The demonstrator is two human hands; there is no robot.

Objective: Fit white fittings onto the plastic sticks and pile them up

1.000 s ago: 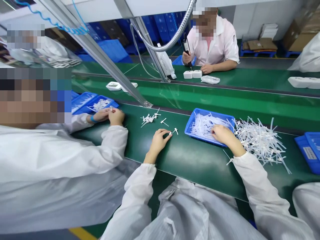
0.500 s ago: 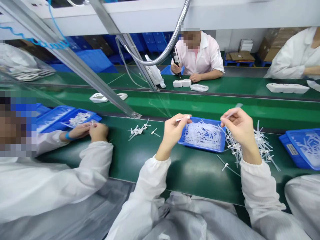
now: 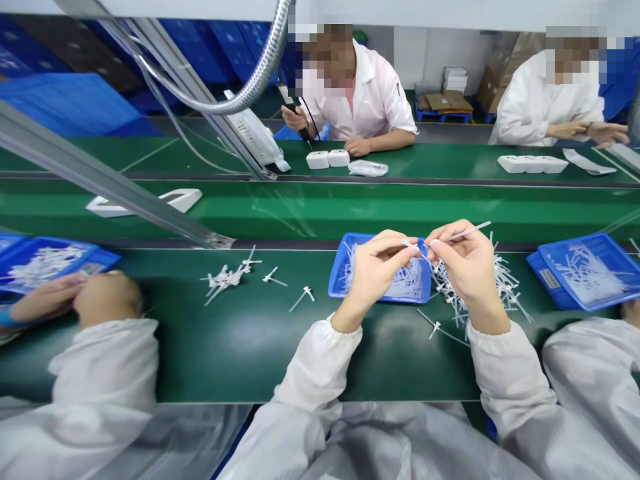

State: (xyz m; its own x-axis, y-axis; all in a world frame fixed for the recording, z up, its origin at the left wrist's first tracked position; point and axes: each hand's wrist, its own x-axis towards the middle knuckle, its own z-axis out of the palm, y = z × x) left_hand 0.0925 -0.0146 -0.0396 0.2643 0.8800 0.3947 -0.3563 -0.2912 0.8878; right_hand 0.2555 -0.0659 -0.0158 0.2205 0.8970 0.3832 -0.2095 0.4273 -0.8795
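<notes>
My left hand (image 3: pixel 383 267) pinches a small white piece (image 3: pixel 410 245) between thumb and fingers. Close beside it, my right hand (image 3: pixel 463 267) grips a thin translucent strip (image 3: pixel 470 231), whose free end points up to the right. The fingertips of both hands nearly meet above a blue tray (image 3: pixel 380 299) of loose white strips. Partly behind my right hand lies a pile of white strips with small clips (image 3: pixel 507 283). One clipped strip (image 3: pixel 436 327) rests in front of the tray.
A small heap of clipped pieces (image 3: pixel 225 279) and two single ones lie to the left. Another blue tray (image 3: pixel 550 280) stands at the right. A neighbour's hands (image 3: pixel 107 297) work at the far left. Across the green belt (image 3: pixel 280 210), a person holds a dark tool (image 3: pixel 299 120).
The view has shifted right. My hands have come together, bringing the white piece and the strip close to each other. Another clipped strip now lies on the table left of the tray.
</notes>
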